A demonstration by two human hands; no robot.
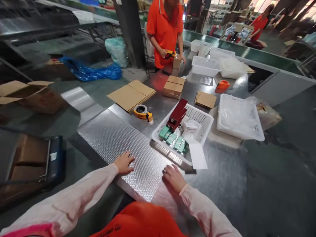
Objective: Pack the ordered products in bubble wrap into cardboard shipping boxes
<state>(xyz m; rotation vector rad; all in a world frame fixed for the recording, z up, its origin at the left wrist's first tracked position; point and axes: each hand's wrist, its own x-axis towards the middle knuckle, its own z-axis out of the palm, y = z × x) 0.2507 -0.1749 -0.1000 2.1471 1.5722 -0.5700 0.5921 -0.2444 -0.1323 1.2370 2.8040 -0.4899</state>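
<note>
A long sheet of bubble wrap (118, 138) lies flat on the metal table and hangs over its left edge. My left hand (123, 163) rests on the sheet near its front-left edge, fingers spread. At the sheet's right end lies my right hand (174, 177), its fingers stretched out and touching the edge. Just beyond it stands a white plastic basket (208, 120). Inside are a dark red box (177, 114), several green packs (171, 138) and a small white box (190, 127). A white paper (198, 155) hangs over the basket's near rim.
A yellow tape dispenser (143, 114), flat cardboard (130, 95), a closed carton (173, 87) and smaller cardboard (205, 99) lie farther back. A second white basket (239, 117) holds clear plastic. Across the table a person (165, 29) in orange holds a tape dispenser at a small carton.
</note>
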